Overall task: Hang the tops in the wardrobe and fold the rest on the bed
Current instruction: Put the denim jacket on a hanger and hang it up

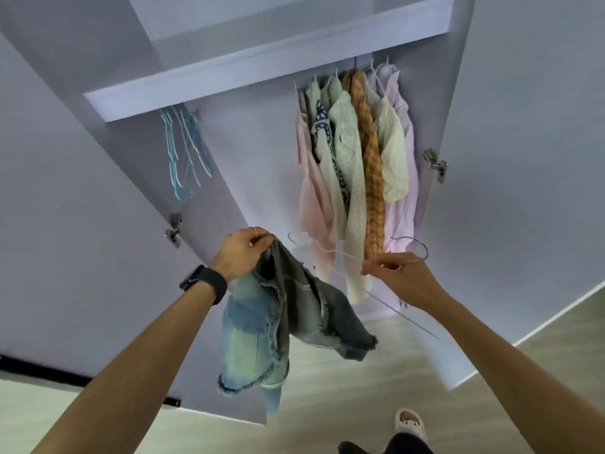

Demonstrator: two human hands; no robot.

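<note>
Denim top (281, 322) hangs in front of the open wardrobe (262, 158), left hand (240, 253) gripping its upper edge so it drops open, right hand (402, 278) pinching a wire hanger (426, 250) alongside, apparently ready to thread in.

A faded blue denim jacket (281, 316) with frayed hems hangs bunched, gripped at its top by the left hand (242, 253). At its 3 o'clock, the right hand (402, 276) pinches a thin wire hanger (409, 319), tilted. Seven or so pale tops (357, 152) hang at 1 o'clock inside the open wardrobe (262, 158).
</note>
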